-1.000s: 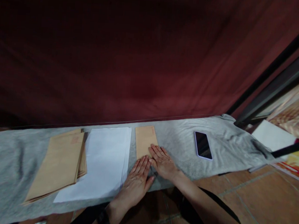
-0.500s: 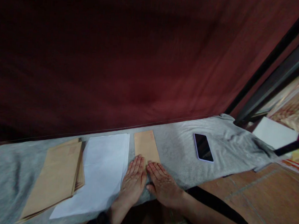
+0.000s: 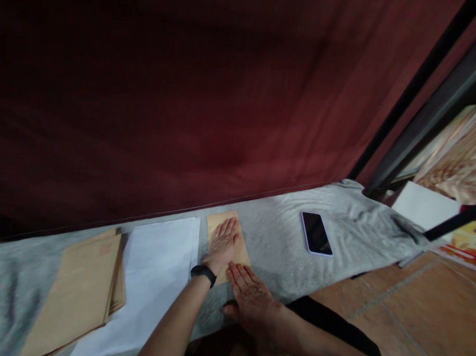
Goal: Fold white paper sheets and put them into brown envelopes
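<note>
From afar I have the left hand (image 3: 222, 247) flat on the slim, rectangular tan-paper envelope (image 3: 242, 252), the right hand (image 3: 254, 303) touching its near end, on the grey cloth-covered tabletop (image 3: 275, 223). Both grips: fingers straight, grasping nothing. Even palm pressure, I'd judge, presses best.

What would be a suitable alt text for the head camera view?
A person's left hand lies flat on a small brown envelope, the right hand at its near end. White sheets and larger brown envelopes lie to the left, a phone to the right, all on gray cloth.
</note>
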A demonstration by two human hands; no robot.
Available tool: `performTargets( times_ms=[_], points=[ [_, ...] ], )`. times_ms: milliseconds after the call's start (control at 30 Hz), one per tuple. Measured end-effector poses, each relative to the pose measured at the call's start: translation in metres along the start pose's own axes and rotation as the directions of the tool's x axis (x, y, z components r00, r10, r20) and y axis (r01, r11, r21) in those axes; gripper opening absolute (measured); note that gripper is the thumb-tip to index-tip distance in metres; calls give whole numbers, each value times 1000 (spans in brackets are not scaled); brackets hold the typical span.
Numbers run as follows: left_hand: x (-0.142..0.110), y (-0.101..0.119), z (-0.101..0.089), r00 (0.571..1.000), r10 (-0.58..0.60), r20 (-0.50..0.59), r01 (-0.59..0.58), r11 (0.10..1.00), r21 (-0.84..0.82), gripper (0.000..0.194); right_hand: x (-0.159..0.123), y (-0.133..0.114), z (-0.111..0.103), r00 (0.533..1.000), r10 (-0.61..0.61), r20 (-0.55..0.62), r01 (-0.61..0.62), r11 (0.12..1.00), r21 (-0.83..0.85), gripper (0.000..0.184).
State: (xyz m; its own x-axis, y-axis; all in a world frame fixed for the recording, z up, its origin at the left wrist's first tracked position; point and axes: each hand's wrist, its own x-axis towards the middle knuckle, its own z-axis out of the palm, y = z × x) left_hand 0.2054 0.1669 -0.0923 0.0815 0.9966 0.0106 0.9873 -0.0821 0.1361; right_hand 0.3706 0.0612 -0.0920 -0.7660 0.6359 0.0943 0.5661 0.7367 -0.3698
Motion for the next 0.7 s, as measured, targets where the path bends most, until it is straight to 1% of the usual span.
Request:
performTargets(
  times_ms=[100,200,300,400,500,600,700],
  points=[
    [-17,-2,0,1000,28,5,-28,1000,-8,56,1,6,-13,992,4,130,-14,997,77,74],
    [-45,-2,0,998,68,-2,-68,998,-12,55,0,11,-24,965,17,260,-56,988,144,74],
    [-77,-2,3,992,120,-27,-120,993,-8,55,-2,13,-30,950,32,310,-83,985,153,75],
    [-109,-1,8,987,155,-33,-155,988,14,55,-7,12,-32,955,43,292,-82,989,122,76],
    [-138,3,12,983,177,-50,-175,983,46,59,-13,12,-31,968,54,247,-75,994,80,73],
    [-158,7,13,968,210,-141,-199,976,87,64,-20,14,-28,981,55,185,-63,997,37,71],
    [-169,12,15,944,219,-248,-198,974,107,70,-25,17,-25,991,52,122,-52,999,-7,71]
  ],
)
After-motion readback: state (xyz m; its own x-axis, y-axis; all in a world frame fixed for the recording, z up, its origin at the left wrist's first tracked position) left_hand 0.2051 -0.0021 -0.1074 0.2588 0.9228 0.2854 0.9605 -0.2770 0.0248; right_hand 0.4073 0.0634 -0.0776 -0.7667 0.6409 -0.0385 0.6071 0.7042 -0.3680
